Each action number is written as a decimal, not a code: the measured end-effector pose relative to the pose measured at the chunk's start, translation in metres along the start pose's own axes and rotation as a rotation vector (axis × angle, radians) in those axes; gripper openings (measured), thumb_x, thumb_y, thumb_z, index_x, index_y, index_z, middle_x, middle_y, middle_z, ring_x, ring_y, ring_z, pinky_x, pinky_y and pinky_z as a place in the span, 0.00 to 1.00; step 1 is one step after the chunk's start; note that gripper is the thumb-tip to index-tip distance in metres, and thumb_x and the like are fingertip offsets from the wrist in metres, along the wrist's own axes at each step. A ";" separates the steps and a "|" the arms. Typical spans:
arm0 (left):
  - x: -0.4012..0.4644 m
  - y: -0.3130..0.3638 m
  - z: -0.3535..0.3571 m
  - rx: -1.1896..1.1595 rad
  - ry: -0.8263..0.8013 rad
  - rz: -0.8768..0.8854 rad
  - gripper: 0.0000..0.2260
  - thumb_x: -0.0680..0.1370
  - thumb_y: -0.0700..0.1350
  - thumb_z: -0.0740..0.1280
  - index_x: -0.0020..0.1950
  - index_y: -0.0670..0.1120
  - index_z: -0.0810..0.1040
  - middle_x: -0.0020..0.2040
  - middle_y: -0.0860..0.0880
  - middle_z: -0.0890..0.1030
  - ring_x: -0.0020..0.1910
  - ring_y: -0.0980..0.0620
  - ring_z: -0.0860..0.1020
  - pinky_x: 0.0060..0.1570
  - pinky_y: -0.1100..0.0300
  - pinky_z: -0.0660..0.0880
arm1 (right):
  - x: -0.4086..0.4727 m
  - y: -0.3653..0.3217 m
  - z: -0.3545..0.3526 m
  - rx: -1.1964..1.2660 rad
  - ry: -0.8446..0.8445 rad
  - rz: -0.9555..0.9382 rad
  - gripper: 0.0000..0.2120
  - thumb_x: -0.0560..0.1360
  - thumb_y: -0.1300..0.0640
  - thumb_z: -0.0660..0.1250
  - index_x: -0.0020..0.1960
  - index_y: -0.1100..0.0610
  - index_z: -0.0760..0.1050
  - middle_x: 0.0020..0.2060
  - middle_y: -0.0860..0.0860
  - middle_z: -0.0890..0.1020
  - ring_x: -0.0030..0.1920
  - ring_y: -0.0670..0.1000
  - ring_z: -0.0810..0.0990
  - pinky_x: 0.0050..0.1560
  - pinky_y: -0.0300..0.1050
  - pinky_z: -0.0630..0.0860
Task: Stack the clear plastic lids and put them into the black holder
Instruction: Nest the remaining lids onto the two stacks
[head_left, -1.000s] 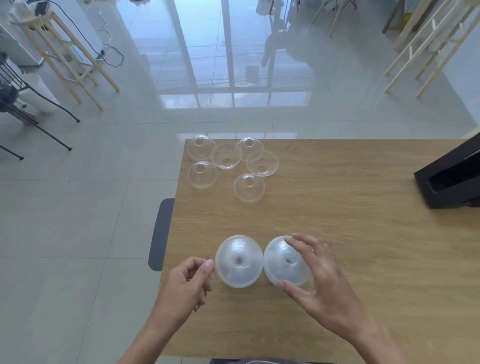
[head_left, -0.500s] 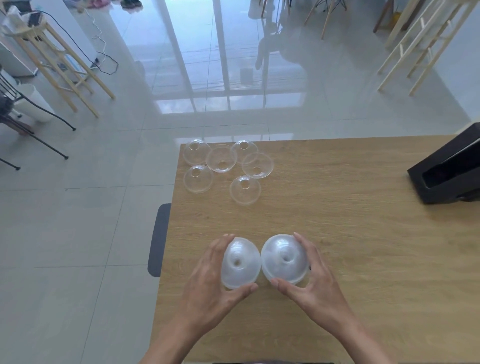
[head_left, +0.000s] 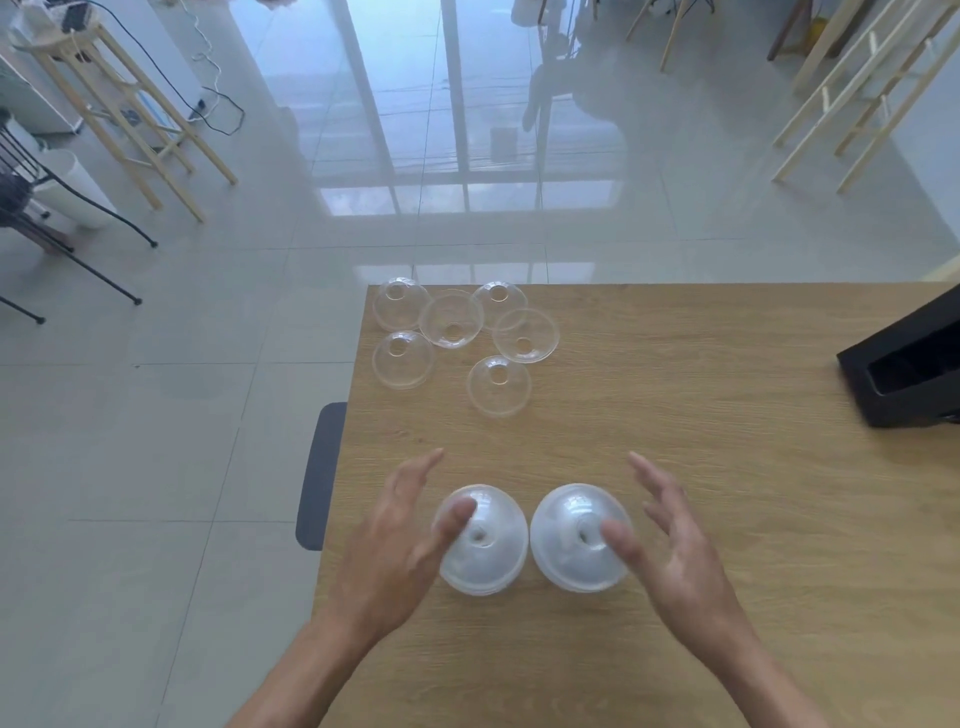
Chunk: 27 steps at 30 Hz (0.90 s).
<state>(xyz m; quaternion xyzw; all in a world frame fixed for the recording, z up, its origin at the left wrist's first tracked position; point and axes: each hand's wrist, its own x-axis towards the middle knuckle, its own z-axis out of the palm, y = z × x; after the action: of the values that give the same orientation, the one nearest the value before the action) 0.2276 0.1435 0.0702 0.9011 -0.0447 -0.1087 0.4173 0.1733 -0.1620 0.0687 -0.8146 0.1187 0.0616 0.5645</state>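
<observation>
Neither grip has closed: the left hand is spread open with its thumb on the left lid stack, and the right hand is equally open, thumb on the right lid stack. Six loose lids lie farther back on the worktop. The black holder sits at the right edge.

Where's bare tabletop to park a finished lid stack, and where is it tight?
Free: the broad wood patch between the loose lids and the black holder, and the near right of the table beyond the right hand. Crowded: the far-left corner with six loose lids, and the near middle, where both hands, left hand included, flank two lid stacks.
</observation>
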 end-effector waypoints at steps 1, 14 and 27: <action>0.011 -0.003 -0.003 -0.032 0.010 -0.006 0.25 0.81 0.73 0.58 0.76 0.66 0.67 0.72 0.67 0.72 0.71 0.65 0.72 0.67 0.50 0.76 | 0.011 -0.004 -0.005 0.037 0.031 -0.006 0.33 0.71 0.27 0.70 0.75 0.30 0.68 0.74 0.30 0.70 0.74 0.40 0.71 0.73 0.56 0.72; 0.177 -0.008 0.041 0.413 -0.040 0.037 0.39 0.76 0.70 0.69 0.79 0.49 0.68 0.75 0.49 0.75 0.73 0.46 0.73 0.70 0.47 0.72 | 0.213 -0.028 0.027 -0.944 -0.083 -0.520 0.25 0.75 0.60 0.75 0.71 0.55 0.78 0.70 0.56 0.79 0.70 0.62 0.74 0.68 0.62 0.73; 0.170 -0.017 0.058 0.310 -0.047 0.062 0.39 0.73 0.63 0.77 0.79 0.51 0.69 0.76 0.52 0.74 0.74 0.47 0.71 0.72 0.45 0.69 | 0.219 -0.027 0.015 -0.958 -0.096 -0.567 0.07 0.80 0.61 0.71 0.57 0.58 0.85 0.50 0.54 0.86 0.52 0.60 0.81 0.49 0.54 0.78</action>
<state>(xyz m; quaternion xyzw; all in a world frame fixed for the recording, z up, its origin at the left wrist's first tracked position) 0.3791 0.0820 -0.0058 0.9502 -0.0985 -0.1088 0.2750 0.3924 -0.1657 0.0363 -0.9764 -0.1719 -0.0086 0.1303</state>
